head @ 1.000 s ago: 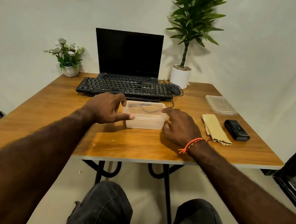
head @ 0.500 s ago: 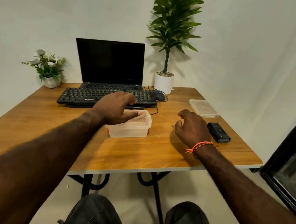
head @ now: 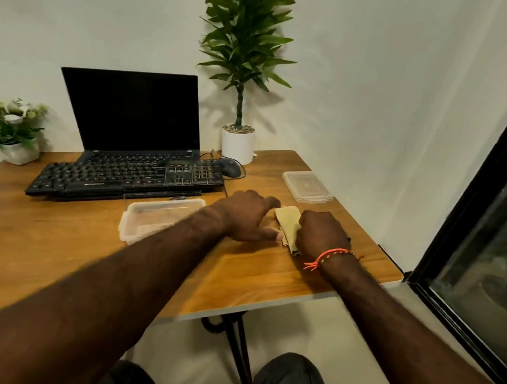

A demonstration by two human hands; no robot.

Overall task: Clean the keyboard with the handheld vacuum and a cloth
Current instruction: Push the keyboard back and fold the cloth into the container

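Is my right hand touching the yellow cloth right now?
Touching. The head view shows the right hand lying on the yellow cloth, covering its right part with no gap.

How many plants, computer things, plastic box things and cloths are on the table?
Plants: 2, tall plant, flowers
Computer things: 3, laptop, keyboard, mouse
Plastic box things: 2, box, lid
Cloths: 1, cloth
Total: 8

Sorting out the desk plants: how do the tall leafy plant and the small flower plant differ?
The tall leafy plant rises on one thin stem from a round white pot right of the laptop; the small flower plant sits low and bushy at its left. The tall one shows only green leaves; the small one has pale blooms. Both stand in white pots by the wall.
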